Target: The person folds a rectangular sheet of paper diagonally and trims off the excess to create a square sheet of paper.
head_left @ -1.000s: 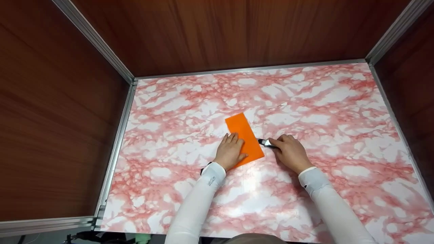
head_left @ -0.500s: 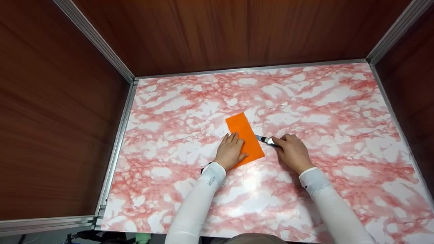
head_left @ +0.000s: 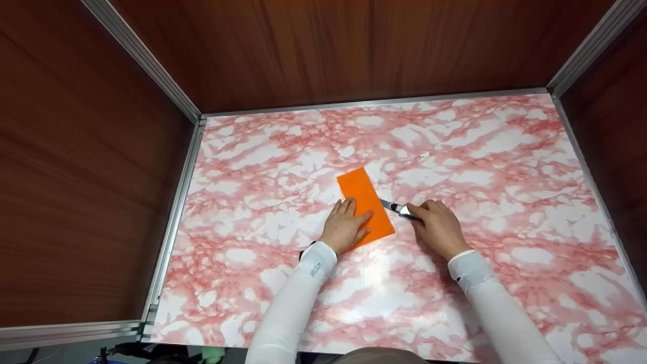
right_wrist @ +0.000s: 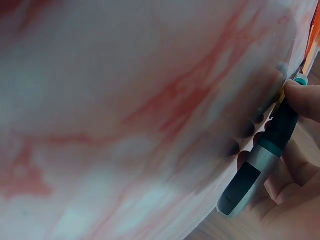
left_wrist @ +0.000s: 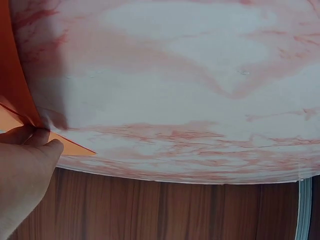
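An orange sheet of paper, which looks folded in layers in the left wrist view, lies slanted at mid-table. My left hand rests on its lower left part with fingers spread; the left wrist view shows those fingertips at the paper's edge. A utility knife is gripped in my right hand, its blade pointing left and meeting the paper's right edge. Whether the tip sits between the layers I cannot tell. From the right wrist, the knife's handle appears black and silver with teal bands.
The table top has a red and white marbled surface. Dark wooden panels in metal frames stand at the back, left and right. Below the table's front left edge some dark and green items show.
The knife has drawn back slightly to the right, showing more of its blade, and its tip has shifted a little up the paper's edge. A left finger has stretched further over the paper.
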Available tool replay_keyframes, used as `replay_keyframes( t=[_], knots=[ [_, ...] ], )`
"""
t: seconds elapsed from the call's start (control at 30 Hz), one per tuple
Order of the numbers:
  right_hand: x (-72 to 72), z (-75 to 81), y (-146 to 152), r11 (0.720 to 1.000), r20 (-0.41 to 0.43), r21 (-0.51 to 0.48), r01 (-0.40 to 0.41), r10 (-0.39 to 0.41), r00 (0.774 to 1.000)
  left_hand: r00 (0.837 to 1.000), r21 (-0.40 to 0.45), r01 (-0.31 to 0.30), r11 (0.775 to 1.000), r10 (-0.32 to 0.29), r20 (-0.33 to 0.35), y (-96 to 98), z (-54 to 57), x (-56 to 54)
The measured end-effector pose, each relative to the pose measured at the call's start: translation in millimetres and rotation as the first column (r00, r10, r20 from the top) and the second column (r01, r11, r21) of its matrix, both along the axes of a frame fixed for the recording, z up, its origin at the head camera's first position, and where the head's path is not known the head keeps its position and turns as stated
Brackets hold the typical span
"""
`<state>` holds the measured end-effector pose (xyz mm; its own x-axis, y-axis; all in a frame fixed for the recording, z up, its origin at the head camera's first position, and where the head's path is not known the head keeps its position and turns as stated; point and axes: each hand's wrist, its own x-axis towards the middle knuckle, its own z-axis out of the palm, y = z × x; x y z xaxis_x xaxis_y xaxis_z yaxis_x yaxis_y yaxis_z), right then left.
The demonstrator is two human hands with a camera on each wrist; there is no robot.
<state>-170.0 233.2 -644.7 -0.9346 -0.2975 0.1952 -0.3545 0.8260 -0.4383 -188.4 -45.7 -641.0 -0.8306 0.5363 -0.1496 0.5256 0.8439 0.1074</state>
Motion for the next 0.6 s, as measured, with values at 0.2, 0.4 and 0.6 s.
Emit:
replay_keyframes(
  t=[0.2,0.4,0.6],
  knots=[
    [2.1,1.3,0.0,1.000,0.006,-0.001,-0.023,0.023,1.000,0.998,0.016,0.068,0.998,-0.068,0.016,0.8,2.3,1.0],
    [3.8,0.3,-1.7,0.999,0.000,0.005,-0.047,0.047,0.999,0.997,0.053,0.079,0.996,-0.079,0.000,3.8,1.6,1.3],
    [5.0,-1.1,-1.7,0.999,-0.022,0.010,-0.045,0.045,0.999,0.998,0.027,0.066,0.997,-0.066,-0.001,7.1,5.2,0.8]
  ],
)
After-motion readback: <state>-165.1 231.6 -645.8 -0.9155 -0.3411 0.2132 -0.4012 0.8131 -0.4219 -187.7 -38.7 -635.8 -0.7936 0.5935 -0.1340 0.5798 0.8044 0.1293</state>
